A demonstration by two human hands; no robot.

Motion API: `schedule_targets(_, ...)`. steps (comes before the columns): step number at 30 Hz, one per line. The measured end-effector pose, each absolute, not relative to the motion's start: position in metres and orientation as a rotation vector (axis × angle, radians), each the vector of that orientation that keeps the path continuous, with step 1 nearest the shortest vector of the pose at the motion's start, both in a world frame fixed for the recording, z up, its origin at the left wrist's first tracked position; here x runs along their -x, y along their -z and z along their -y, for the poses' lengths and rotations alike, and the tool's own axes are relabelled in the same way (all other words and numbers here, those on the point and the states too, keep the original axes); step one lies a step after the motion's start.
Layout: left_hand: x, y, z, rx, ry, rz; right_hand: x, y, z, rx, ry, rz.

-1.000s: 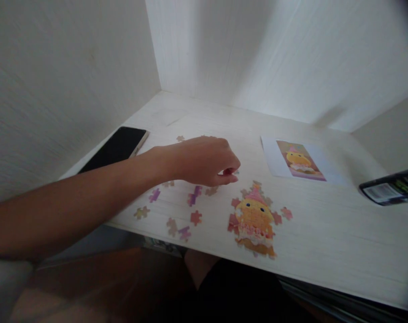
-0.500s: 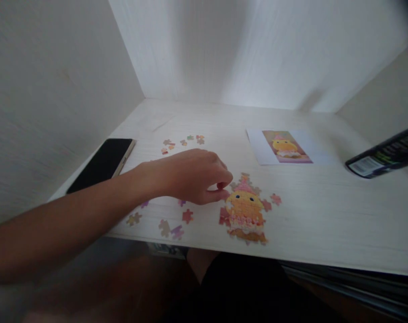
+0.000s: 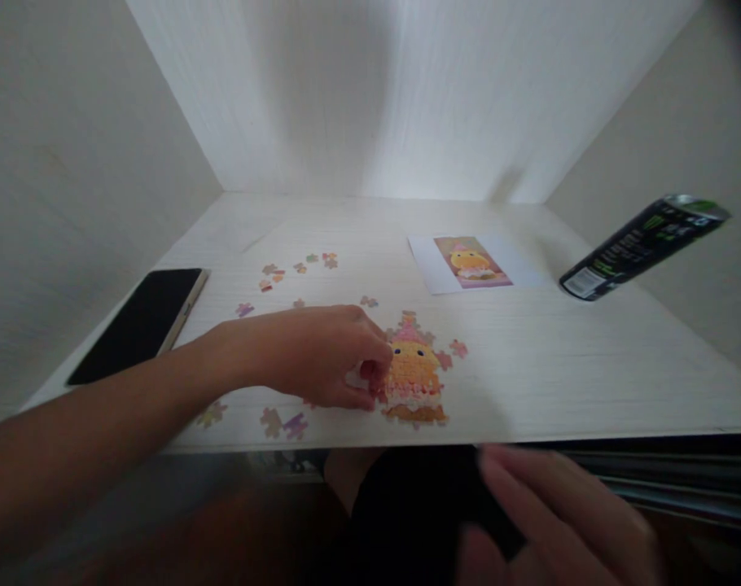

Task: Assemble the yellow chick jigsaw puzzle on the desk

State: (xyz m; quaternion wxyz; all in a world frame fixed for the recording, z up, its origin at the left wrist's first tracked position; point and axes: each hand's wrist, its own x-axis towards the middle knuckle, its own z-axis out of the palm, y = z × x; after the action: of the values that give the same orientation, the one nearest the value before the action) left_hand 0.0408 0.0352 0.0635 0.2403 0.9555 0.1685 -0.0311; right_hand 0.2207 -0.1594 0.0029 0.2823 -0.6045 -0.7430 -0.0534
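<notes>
My left hand (image 3: 322, 356) lies on the white table (image 3: 559, 366) with its fingers pinched together on a small puzzle piece, pressed against the left edge of the partly joined duck puzzle (image 3: 414, 373). Loose puzzle pieces (image 3: 283, 423) lie around my wrist and further back (image 3: 297, 267). My right hand (image 3: 554, 521) is blurred, below the table's front edge at the bottom right, its fingers stretched out and holding nothing.
A black phone (image 3: 139, 322) lies at the left by the wall. A reference picture of the duck (image 3: 473, 262) lies at the back. A black drink can (image 3: 642, 246) stands at the right. White walls enclose the table on three sides.
My left hand has carried the piece from the loose pieces down to the duck puzzle's left edge. My right hand has come into view at the bottom right. The view has swung right.
</notes>
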Motion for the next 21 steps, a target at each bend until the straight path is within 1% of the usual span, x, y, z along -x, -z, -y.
schedule_targets(3,-0.041,-0.064,-0.036,-2.614,0.079,-0.485,-0.213,0.001,0.142,1.77,0.097,1.84)
schedule_targets(8,-0.042,-0.064,-0.038,-2.638,0.073,-0.559,-0.204,0.007,0.128,1.848,-0.049,1.826)
schedule_targets(14,-0.041,-0.068,-0.034,-2.663,0.157,-0.68,-0.198,0.007,0.126,1.867,0.022,1.814)
schedule_targets(21,-0.046,-0.064,-0.027,-2.741,0.098,-0.682,-0.195,0.008,0.124,1.844,0.019,1.772)
